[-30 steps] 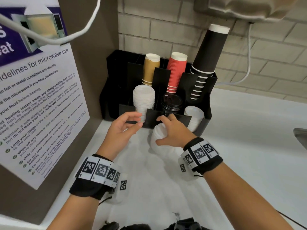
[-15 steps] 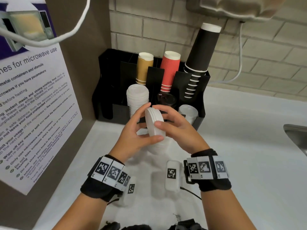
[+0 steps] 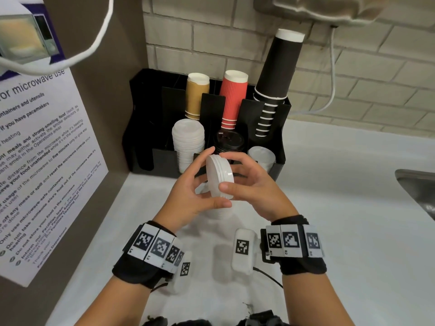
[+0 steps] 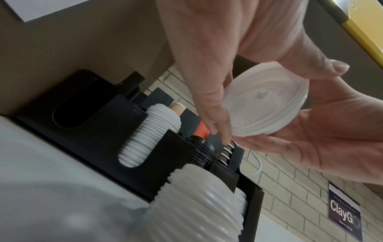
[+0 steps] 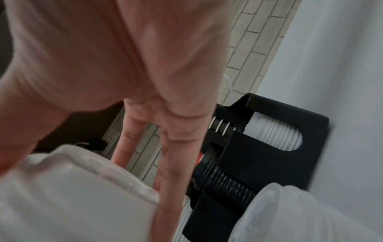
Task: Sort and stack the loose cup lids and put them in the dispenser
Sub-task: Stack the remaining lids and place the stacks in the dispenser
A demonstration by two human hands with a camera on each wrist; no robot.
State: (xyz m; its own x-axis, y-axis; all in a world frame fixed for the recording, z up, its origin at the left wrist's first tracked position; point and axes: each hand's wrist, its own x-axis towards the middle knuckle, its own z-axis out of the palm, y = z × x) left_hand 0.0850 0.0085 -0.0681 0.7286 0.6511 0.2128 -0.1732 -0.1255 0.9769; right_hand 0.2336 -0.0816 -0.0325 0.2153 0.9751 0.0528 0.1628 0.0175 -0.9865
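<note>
A small stack of white lids (image 3: 220, 170) is held on edge above the counter, in front of the black dispenser (image 3: 146, 128). My left hand (image 3: 213, 182) pinches it between thumb below and fingers on top. My right hand (image 3: 229, 172) holds its other face with the thumb in front and the fingers behind. The left wrist view shows the same stack (image 4: 267, 104) between both hands. Under my hands a longer stack of white lids (image 3: 220, 214) lies on the counter, partly hidden. The dispenser's front slots hold white lids (image 3: 188, 140), black lids (image 3: 229, 142) and more white lids (image 3: 262, 156).
Tan (image 3: 197, 95), red (image 3: 233, 97) and black (image 3: 277, 74) cup stacks stand in the dispenser's back slots. A brown side panel with a notice (image 3: 47, 161) closes the left. A sink edge (image 3: 416, 184) is at the right. A white cable (image 3: 332, 67) hangs on the brick wall.
One second ago my right hand lay on the lids on the counter. It lifted a small stack, and my left hand joined it. Since half a second ago the grip is unchanged.
</note>
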